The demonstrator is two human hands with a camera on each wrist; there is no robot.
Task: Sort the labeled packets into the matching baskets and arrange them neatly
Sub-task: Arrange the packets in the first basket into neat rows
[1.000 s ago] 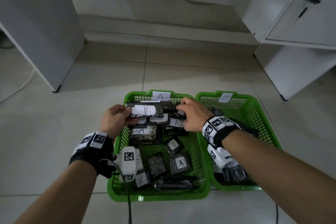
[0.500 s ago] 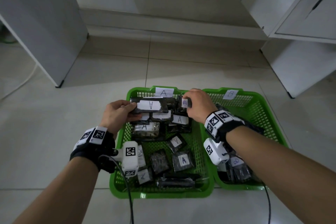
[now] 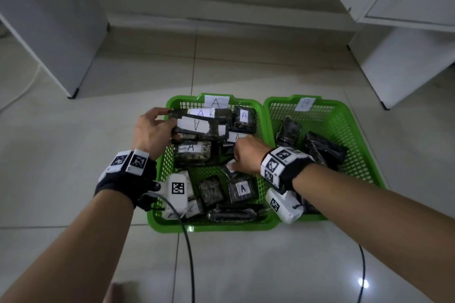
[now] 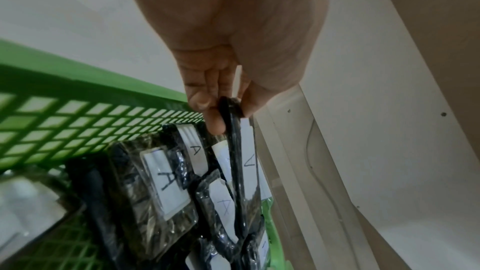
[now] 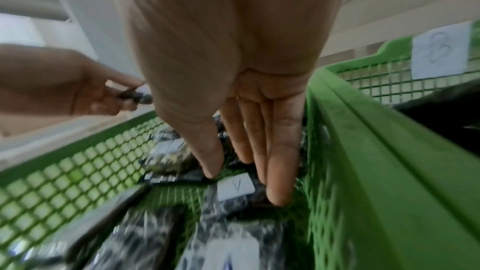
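The left hand (image 3: 152, 131) pinched a light, floppy packet (image 3: 197, 125) by its edge; the right hand's (image 3: 246, 155) fingers (image 5: 281, 171) reached straight toward another.

A pale tiled floor (image 3: 246, 265) lay below, white cabinets (image 3: 406, 32) stood right, a white panel (image 3: 49, 19) left, and a black cable (image 3: 188, 253) trailed near.

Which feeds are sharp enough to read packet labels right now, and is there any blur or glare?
Head view: dim but sharp, the A on the packet in the left hand reads clearly; glare spot on the floor tile. Left wrist view: sharp, A labels legible. Right wrist view: motion-blurred around the right hand, labels smeared.
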